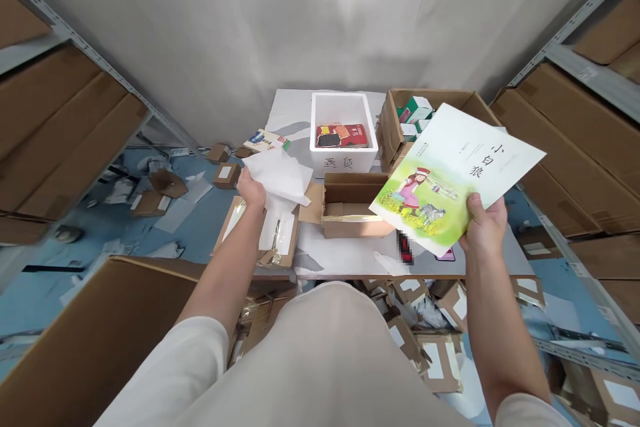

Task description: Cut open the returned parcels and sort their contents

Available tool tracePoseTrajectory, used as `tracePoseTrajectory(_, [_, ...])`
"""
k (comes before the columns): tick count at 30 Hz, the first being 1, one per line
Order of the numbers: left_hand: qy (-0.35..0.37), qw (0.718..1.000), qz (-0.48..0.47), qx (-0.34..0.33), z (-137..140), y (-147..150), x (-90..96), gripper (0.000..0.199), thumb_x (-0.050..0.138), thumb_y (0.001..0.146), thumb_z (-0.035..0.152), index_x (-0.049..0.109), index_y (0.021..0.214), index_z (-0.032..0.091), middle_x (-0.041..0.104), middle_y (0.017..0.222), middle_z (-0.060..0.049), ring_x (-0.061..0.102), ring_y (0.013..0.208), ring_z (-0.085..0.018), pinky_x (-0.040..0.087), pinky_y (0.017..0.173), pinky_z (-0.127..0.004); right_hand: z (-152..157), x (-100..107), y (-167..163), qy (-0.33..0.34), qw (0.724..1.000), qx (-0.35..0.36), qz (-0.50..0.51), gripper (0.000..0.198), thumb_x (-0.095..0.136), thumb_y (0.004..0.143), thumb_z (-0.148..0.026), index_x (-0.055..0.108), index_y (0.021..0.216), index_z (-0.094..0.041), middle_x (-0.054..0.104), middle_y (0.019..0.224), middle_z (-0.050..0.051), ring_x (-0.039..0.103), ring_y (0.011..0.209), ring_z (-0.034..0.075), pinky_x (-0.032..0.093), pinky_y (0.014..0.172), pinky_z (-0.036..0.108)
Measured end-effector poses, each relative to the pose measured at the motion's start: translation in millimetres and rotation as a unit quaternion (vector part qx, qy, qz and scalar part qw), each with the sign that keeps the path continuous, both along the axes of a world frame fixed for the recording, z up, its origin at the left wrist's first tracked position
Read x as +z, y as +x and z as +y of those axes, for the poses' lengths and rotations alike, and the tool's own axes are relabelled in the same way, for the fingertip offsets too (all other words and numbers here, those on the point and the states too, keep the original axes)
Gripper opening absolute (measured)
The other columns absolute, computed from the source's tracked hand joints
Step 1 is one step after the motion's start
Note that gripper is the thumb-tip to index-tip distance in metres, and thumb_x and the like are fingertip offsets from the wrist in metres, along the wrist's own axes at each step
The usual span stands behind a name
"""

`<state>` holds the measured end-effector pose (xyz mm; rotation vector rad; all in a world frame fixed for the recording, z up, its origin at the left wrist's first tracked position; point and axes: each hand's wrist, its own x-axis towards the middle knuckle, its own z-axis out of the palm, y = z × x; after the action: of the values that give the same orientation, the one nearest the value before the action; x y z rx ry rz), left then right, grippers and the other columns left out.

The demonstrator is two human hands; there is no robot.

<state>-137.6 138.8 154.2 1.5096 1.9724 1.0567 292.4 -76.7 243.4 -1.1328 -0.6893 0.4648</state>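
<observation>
My right hand (486, 221) is closed on the lower right edge of a thin picture book (435, 173), its cover showing a girl in a red hat and a small grey animal on grass. My left hand (252, 189) grips a crumpled white sheet (280, 170), perhaps packing paper or thin foam, above a flattened or closed carton (287, 240). Between both hands an open cardboard box (357, 227) sits on the table; the visible part of its inside holds nothing. The book overlaps that box's right side in this view.
Behind stands a white foam box (343, 159) with a red package (347, 135) inside. A larger carton (393, 123) holds green-and-white boxes. A colourful packet (265, 140) lies at the table's left. Shelves with cartons (590, 140) flank both sides; used boxes (440, 363) litter the floor.
</observation>
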Motion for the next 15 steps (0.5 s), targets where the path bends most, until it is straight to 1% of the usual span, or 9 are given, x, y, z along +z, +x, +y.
tracePoseTrajectory(3, [-0.049,0.998,-0.039,-0.026,5,27,-7.1,0.051,0.044,0.089,0.023,0.047,0.136,0.004,0.052,0.139,-0.022,0.044,0.134,-0.032,0.033,0.111,-0.044,-3,-12,-5,-0.038,0.999,0.016,0.023,0.052,0.078,0.07,-0.043,0.059,0.116,-0.026,0.067,0.124,0.008,0.068,0.106,0.025,0.058,0.087,0.043])
tracePoseTrajectory(5, [-0.073,0.996,-0.045,-0.036,-1,44,-6.4,0.062,0.051,0.086,0.028,0.04,0.141,0.0,0.04,0.147,-0.026,0.034,0.141,-0.036,0.028,0.114,-0.048,0,-17,-8,-0.066,0.996,0.05,0.029,0.052,0.077,0.071,-0.045,0.059,0.115,-0.026,0.069,0.12,0.008,0.069,0.102,0.025,0.058,0.085,0.043])
tracePoseTrajectory(8, [0.003,0.998,-0.054,-0.045,-36,70,5.5,0.082,0.059,0.084,0.043,0.027,0.149,0.005,0.014,0.16,-0.022,0.008,0.15,-0.033,0.013,0.121,-0.048,7,-21,-16,-0.085,0.989,0.113,0.04,0.053,0.077,0.071,-0.047,0.058,0.116,-0.027,0.071,0.116,0.007,0.069,0.103,0.024,0.058,0.085,0.041])
tracePoseTrajectory(9, [0.04,0.99,-0.084,-0.108,-55,80,11.4,0.083,0.061,0.082,0.048,0.03,0.149,0.011,0.018,0.16,-0.018,0.013,0.149,-0.031,0.016,0.121,-0.045,10,-22,-19,-0.087,0.986,0.134,0.043,0.054,0.077,0.07,-0.047,0.058,0.116,-0.028,0.071,0.115,0.006,0.069,0.104,0.024,0.058,0.086,0.041])
tracePoseTrajectory(10, [0.043,0.97,-0.137,-0.199,-76,90,17.5,0.084,0.065,0.078,0.052,0.034,0.148,0.015,0.029,0.157,-0.017,0.024,0.147,-0.031,0.024,0.119,-0.045,13,-22,-24,-0.087,0.983,0.153,0.045,0.055,0.077,0.069,-0.048,0.057,0.117,-0.028,0.072,0.115,0.006,0.068,0.105,0.024,0.057,0.087,0.041])
tracePoseTrajectory(11, [0.008,0.935,-0.199,-0.292,-99,101,23.1,0.086,0.069,0.074,0.054,0.039,0.145,0.016,0.043,0.149,-0.018,0.037,0.14,-0.032,0.035,0.114,-0.047,17,-22,-29,-0.086,0.981,0.169,0.045,0.056,0.078,0.069,-0.049,0.058,0.117,-0.028,0.072,0.115,0.006,0.068,0.105,0.024,0.057,0.087,0.04])
tracePoseTrajectory(12, [-0.046,0.895,-0.264,-0.355,-121,110,27.9,0.086,0.072,0.072,0.055,0.041,0.143,0.018,0.054,0.139,-0.018,0.049,0.131,-0.034,0.045,0.105,-0.049,20,-21,-34,-0.084,0.979,0.183,0.044,0.057,0.078,0.069,-0.049,0.058,0.117,-0.028,0.072,0.115,0.006,0.067,0.106,0.025,0.057,0.087,0.04])
tracePoseTrajectory(13, [-0.104,0.861,-0.31,-0.389,-141,118,31.5,0.08,0.073,0.072,0.055,0.046,0.139,0.019,0.061,0.13,-0.017,0.059,0.12,-0.033,0.053,0.095,-0.047,24,-19,-38,-0.081,0.977,0.195,0.042,0.057,0.077,0.068,-0.051,0.059,0.117,-0.027,0.072,0.115,0.006,0.067,0.107,0.025,0.057,0.088,0.04])
tracePoseTrajectory(15, [-0.176,0.835,-0.361,-0.375,-173,128,35.2,0.063,0.07,0.075,0.055,0.058,0.125,0.02,0.071,0.11,-0.013,0.071,0.093,-0.028,0.06,0.076,-0.041,31,-13,-42,-0.072,0.975,0.206,0.039,0.054,0.076,0.069,-0.053,0.06,0.114,-0.027,0.071,0.115,0.006,0.066,0.108,0.025,0.057,0.087,0.04])
